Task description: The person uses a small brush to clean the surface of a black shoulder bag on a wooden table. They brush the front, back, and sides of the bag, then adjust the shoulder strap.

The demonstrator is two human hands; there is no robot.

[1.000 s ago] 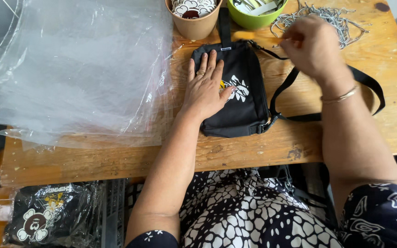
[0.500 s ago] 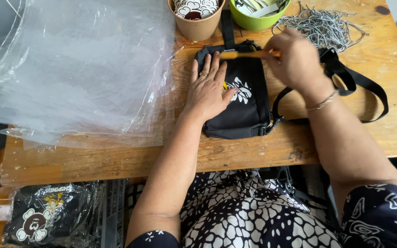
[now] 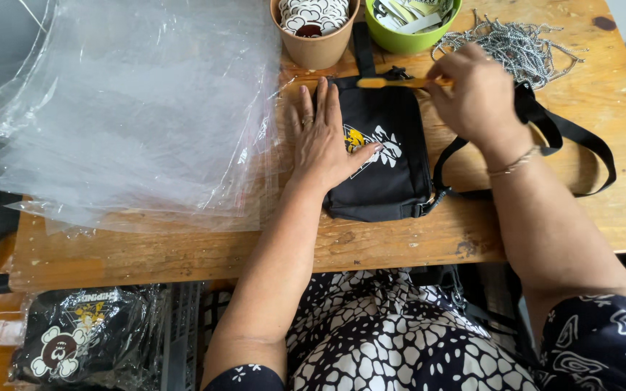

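Black sling bag [image 3: 389, 170] at the table's [image 3: 146, 250] far edge.
Left hand [image 3: 325, 141] flat, released, covering its print; right hand [image 3: 472, 94] pinches a yellow stick [image 3: 389, 82], tip hidden.

single head view, looking steeply down over own lap onto wooden table [image 3: 146, 253], close in. both forearms run up from bottom edge; table's far edge cut at top, floor at left. no second view to share anything.
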